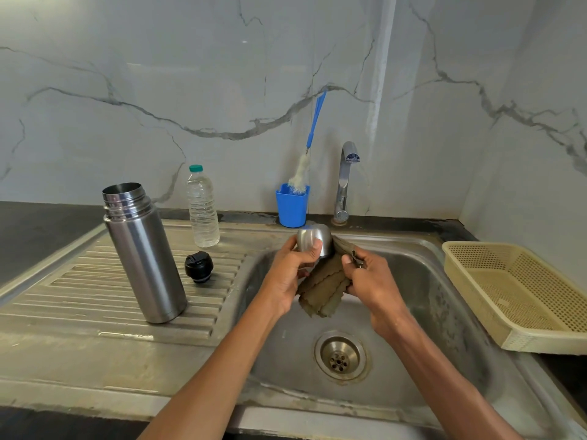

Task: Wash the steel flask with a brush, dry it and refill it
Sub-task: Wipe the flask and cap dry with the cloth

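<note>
Over the sink (444, 281), the left hand (290, 274) grips the steel cup (313, 238) while the right hand (370, 277) pinches a cloth (324, 287) into it for drying, the flask (143, 252) standing open on the drainboard (79, 281).

Single head-worn wide view, facing forward and down, close over the sink (413, 249), wall behind

Over the sink (413, 249), the left hand (293, 274) grips the steel cup lid (313, 238) while the right hand (370, 281) pinches a brown cloth (324, 290) against it. The open flask (143, 252) stands upright on the drainboard (79, 281), black stopper (199, 267) just beside it.
</note>
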